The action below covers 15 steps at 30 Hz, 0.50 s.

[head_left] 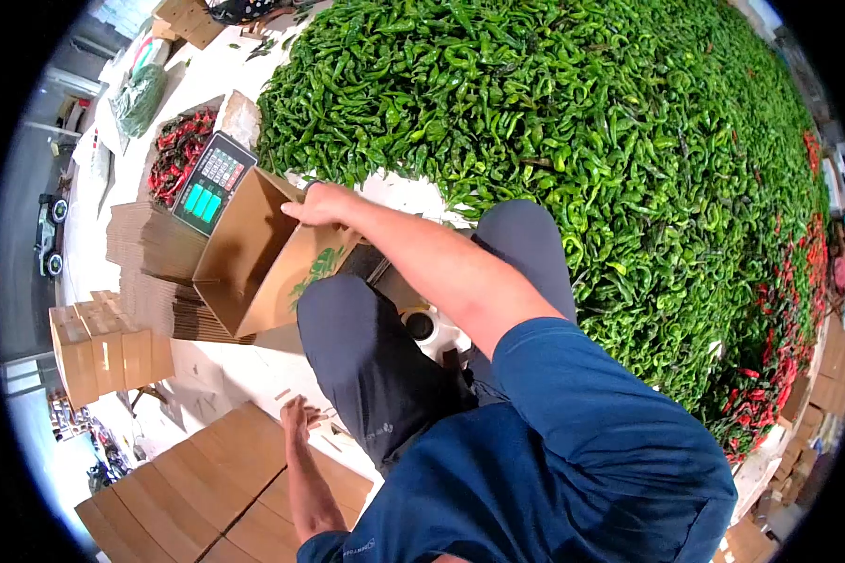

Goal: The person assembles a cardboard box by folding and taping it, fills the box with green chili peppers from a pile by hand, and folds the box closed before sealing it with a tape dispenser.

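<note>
Head view: we're gripping the open carton (pixel 291 274) by its rim, right hand (pixel 323 204) clamped on, carton sitting just beside the scale (pixel 218 174). Left hand (pixel 298 418) is hovering half-open, apparently empty, well apart from the scale.

grey floor (pixel 23 300) beside white ground (pixel 80 272) (brightly lit)

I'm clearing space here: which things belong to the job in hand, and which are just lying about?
Seemingly the job:
open box, held by right hand
cardboard stack
scale
green peppers

Probably lying about:
green bag
wheeled vehicle
</note>
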Each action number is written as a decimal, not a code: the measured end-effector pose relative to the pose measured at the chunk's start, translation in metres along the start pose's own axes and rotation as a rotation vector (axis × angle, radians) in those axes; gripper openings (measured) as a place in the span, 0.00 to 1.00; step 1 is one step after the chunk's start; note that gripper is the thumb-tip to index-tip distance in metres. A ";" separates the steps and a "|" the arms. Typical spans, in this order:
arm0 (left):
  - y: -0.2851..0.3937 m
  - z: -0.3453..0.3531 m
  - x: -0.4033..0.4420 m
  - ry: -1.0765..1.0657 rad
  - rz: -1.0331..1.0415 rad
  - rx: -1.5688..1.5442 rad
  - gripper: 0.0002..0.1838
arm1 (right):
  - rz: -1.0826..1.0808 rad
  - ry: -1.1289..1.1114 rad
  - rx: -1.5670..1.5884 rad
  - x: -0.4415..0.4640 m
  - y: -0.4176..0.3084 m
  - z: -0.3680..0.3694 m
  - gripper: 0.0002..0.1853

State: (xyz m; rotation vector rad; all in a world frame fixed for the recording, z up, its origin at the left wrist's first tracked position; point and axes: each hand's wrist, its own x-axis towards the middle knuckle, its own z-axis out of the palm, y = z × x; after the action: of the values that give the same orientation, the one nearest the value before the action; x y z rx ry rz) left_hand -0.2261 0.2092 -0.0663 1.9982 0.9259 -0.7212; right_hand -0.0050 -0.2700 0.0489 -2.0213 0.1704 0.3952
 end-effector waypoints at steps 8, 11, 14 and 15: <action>0.191 0.075 -0.128 -0.210 0.791 0.149 0.22 | 0.064 -0.014 -0.226 -0.047 -0.021 -0.168 0.34; 0.279 0.128 -0.184 -0.193 1.039 -0.093 0.22 | 0.081 0.130 -0.230 -0.063 0.035 -0.237 0.50; 0.362 0.198 -0.210 -0.550 0.877 -0.335 0.28 | 0.144 0.408 0.040 -0.058 0.153 -0.265 0.61; 0.383 0.233 -0.201 -0.625 0.779 -0.405 0.30 | 0.087 0.611 -0.090 -0.049 0.212 -0.261 0.61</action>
State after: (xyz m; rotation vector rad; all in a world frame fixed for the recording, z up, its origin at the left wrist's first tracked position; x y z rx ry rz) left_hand -0.0676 -0.2143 0.1254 1.4456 -0.0960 -0.5783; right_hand -0.0582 -0.6012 -0.0013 -2.1753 0.6254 -0.1781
